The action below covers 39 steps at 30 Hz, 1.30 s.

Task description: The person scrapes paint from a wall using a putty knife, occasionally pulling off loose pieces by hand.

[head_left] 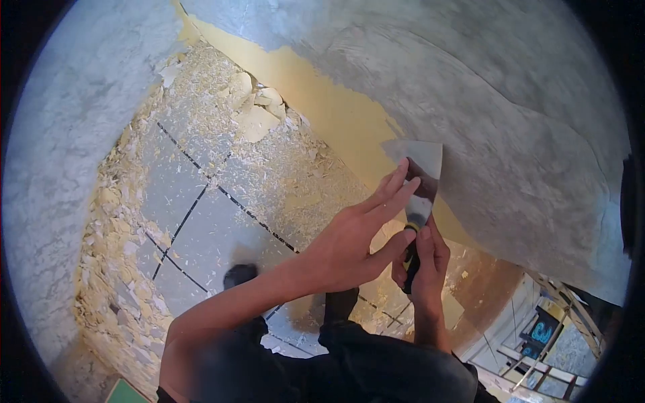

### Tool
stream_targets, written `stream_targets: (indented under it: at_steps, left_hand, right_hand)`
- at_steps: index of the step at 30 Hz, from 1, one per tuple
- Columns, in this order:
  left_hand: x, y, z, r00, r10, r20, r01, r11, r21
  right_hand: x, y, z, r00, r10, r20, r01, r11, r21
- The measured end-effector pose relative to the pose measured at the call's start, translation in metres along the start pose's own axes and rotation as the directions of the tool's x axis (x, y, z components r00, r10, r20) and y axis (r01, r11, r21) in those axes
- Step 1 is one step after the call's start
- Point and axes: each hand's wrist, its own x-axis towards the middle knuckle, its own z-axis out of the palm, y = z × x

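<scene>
My right hand (428,265) is wrapped round the black handle of a wide scraper (430,160), whose metal blade points up toward the wall. The blade's edge lies close against the grey wall (497,141), where a yellow strip (336,111) of exposed surface begins. My left hand (346,245) reaches across with its fingers stretched out, fingertips at the blade and thumb beside the handle's top.
Flakes and shavings (124,269) cover much of the grey floor (222,235) with its black lines. Larger peeled pieces (259,111) lie against the wall's base. A wooden ladder-like frame (571,309) stands at the lower right. A green corner (126,391) shows at the lower left.
</scene>
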Motion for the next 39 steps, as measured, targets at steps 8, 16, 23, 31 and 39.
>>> stream_targets:
  at_steps: [8, 16, 23, 31, 39]
  left_hand:
    - [0.005, 0.003, 0.026, 0.984, -0.05, -0.173, 0.063, 0.996, 0.07]
    - [0.012, -0.008, 0.041, 0.958, -0.065, -0.279, 0.081, 0.996, 0.046]
    - [0.013, -0.006, 0.034, 0.974, -0.023, -0.225, 0.042, 0.996, 0.081]
    - [0.014, -0.018, 0.03, 0.97, 0.061, -0.237, -0.047, 0.997, 0.067]
    - [0.016, -0.018, 0.026, 0.956, 0.02, -0.291, -0.027, 0.999, -0.018]
  right_hand:
    - [0.003, -0.004, -0.012, 0.997, 0.064, 0.035, -0.06, 0.994, -0.095]
    - [0.02, -0.009, -0.01, 0.99, 0.083, 0.112, -0.073, 0.993, -0.093]
    - [0.018, -0.011, -0.002, 0.991, 0.126, 0.041, -0.122, 0.989, -0.08]
    - [0.016, -0.02, -0.004, 0.982, 0.177, 0.063, -0.176, 0.984, -0.019]
    - [0.026, -0.024, 0.004, 0.986, 0.167, 0.031, -0.163, 0.982, -0.09]
